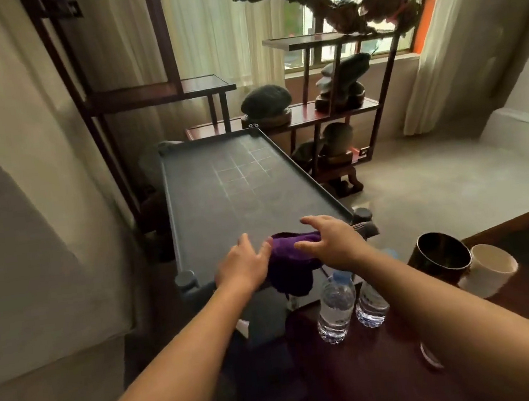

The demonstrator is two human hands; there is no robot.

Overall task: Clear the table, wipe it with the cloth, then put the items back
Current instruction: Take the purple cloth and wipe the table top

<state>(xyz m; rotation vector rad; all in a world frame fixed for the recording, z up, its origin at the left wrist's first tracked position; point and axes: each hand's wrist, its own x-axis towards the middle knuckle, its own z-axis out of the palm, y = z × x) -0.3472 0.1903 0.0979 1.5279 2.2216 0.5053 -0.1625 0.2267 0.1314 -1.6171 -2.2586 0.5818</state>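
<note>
Right, head view only. Desk (238,183) is a dark tray-top with a raised rim, long axis running away from the camera; its surface shows nothing but faint chalk-like grid lines toward the far right corner. Purple cloth (291,256) sits bunched at the near edge, toward the near right corner, with part drooping over the rim. Left hand (242,265) touches the cloth's left side, fingers fairly straight, grip released. Right hand (330,240) rests over the cloth's right side, fingers spread and lightly bent, not clenched.

Handling guess: cloth is soft, light and floppy, no stiffness, so press it flat under the palm rather than pinch a corner. Bunched as it is, it has no clear long axis; roughly it lies across the desk's width.

Two water bottles (336,307), a dark bowl (441,256) and a white cup (491,266) stand on a darker surface at near right, off the desk.
</note>
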